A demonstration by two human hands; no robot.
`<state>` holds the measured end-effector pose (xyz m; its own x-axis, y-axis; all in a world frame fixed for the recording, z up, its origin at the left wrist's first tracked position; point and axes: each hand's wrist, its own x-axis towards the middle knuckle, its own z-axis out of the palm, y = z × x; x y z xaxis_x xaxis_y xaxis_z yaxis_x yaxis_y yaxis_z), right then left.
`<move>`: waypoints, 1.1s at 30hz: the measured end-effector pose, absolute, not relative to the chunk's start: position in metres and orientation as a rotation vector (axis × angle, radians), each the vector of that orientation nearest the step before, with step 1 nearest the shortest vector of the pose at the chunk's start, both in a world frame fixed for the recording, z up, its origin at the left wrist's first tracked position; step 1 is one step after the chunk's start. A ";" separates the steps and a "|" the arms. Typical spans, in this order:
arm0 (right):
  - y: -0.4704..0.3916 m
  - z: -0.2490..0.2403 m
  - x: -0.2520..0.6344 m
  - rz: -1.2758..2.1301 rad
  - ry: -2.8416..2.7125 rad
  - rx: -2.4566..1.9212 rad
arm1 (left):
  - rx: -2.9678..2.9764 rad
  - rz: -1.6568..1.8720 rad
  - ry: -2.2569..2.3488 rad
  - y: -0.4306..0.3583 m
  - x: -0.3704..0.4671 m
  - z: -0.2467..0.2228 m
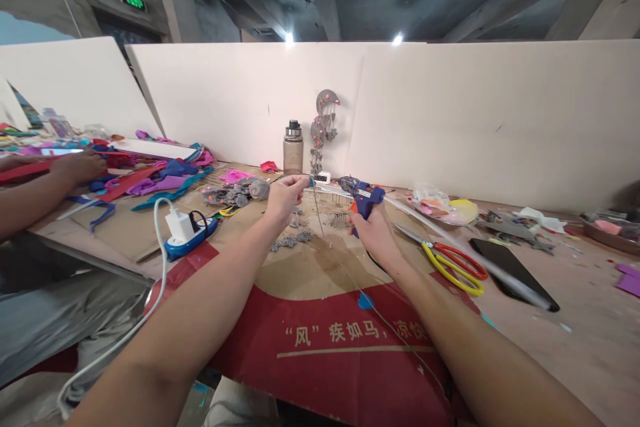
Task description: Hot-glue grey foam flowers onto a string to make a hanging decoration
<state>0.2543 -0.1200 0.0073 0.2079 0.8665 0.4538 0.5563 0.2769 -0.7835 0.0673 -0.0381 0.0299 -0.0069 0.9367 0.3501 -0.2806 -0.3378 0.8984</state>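
Grey cord [318, 210], one length: upper end pinched between thumb and fingers of the left hand [287, 199], raised over the middle of the worktop; the rest hangs down and appears to trail across the cardboard toward the lower right. Glue gun [369, 201], dark blue with an orange part: grasped by the handle in the right hand [375, 232], nozzle toward the left hand, near the cord's upper end. Beneath both hands, cardboard sheet [350, 373], tan and red, printed with Chinese characters, bearing small grey pieces [297, 239] and a blue scrap [365, 301]. Behind the hands: a digital display [323, 178], a drinking bottle [293, 155], upright, and a grey hanging ornament [326, 101] with a crescent top and pink dots, against a white panel [450, 113]. Left: a ball of grey yarn [259, 189] beside grey pieces with pink dots; a blue power strip [187, 245] with a white plug [179, 223]; coloured fabric strips [165, 183], with a co-worker's hand [80, 165] among them. Right: scissors [457, 265], red and yellow handles, blades slightly parted; a black phone [505, 267], lying flat.
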 end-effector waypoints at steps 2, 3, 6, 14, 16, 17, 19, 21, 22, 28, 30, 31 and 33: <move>-0.127 0.012 0.248 0.421 -1.476 -1.347 | 1.248 1.539 0.782 -0.038 0.068 0.030; -0.131 0.015 0.245 0.465 -1.477 -1.315 | 1.246 1.535 0.787 -0.038 0.068 0.029; -0.139 0.021 0.239 0.515 -1.512 -1.279 | 1.254 1.529 0.821 -0.038 0.069 0.029; -0.144 0.026 0.233 0.514 -1.544 -1.266 | 1.276 1.517 0.854 -0.040 0.070 0.029; -0.143 0.024 0.233 0.491 -1.557 -1.255 | 1.286 1.510 0.845 -0.040 0.070 0.029; -0.142 0.023 0.234 0.476 -1.567 -1.250 | 1.290 1.507 0.842 -0.040 0.071 0.028; -0.141 0.021 0.235 0.455 -1.582 -1.238 | 1.295 1.501 0.835 -0.041 0.071 0.028; -0.140 0.020 0.235 0.458 -1.589 -1.225 | 1.300 1.497 0.831 -0.041 0.072 0.028; -0.140 0.019 0.236 0.462 -1.592 -1.217 | 1.303 1.495 0.832 -0.041 0.072 0.029; -0.138 0.018 0.235 0.442 -1.617 -1.227 | 1.331 1.474 0.851 -0.041 0.073 0.028; -0.137 0.017 0.235 0.413 -1.629 -1.236 | 1.357 1.468 0.849 -0.040 0.073 0.026; -0.137 0.017 0.235 0.391 -1.636 -1.243 | 1.368 1.467 0.851 -0.040 0.073 0.026; -0.136 0.017 0.235 0.337 -1.646 -1.258 | 1.384 1.465 0.861 -0.040 0.073 0.025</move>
<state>0.2354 -0.1359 0.0167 0.0361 0.8457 0.5324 0.5685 0.4208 -0.7069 0.0732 -0.0397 0.0248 0.0491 0.9360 0.3484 -0.1515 -0.3378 0.9289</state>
